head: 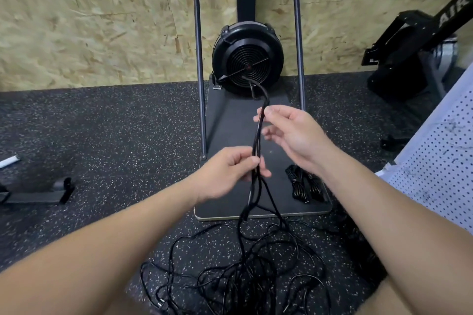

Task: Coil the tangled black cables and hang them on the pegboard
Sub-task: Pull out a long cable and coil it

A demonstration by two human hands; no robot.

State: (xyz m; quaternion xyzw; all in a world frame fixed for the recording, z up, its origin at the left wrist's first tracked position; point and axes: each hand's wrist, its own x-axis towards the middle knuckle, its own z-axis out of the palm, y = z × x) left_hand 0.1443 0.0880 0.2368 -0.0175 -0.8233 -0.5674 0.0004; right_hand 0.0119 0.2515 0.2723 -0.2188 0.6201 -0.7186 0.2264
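A folded length of black cable (259, 133) runs upright between my hands. My left hand (230, 174) grips the strands at the lower end, fingers curled round them. My right hand (289, 130) pinches the upper part between thumb and forefinger, just below the loop at the top. Below my left hand the strands drop into a tangled pile of black cables (245, 273) on the speckled floor. Two coiled black cable bundles (304, 184) lie on the black platform (230, 123) near my right wrist. A white pegboard (440, 161) leans at the right edge.
A black fan-wheel machine (247, 59) with two upright metal rails stands on the platform against the chipboard wall. Another black machine (414, 59) sits at the back right. A black foot piece (38, 194) lies on the floor at the left.
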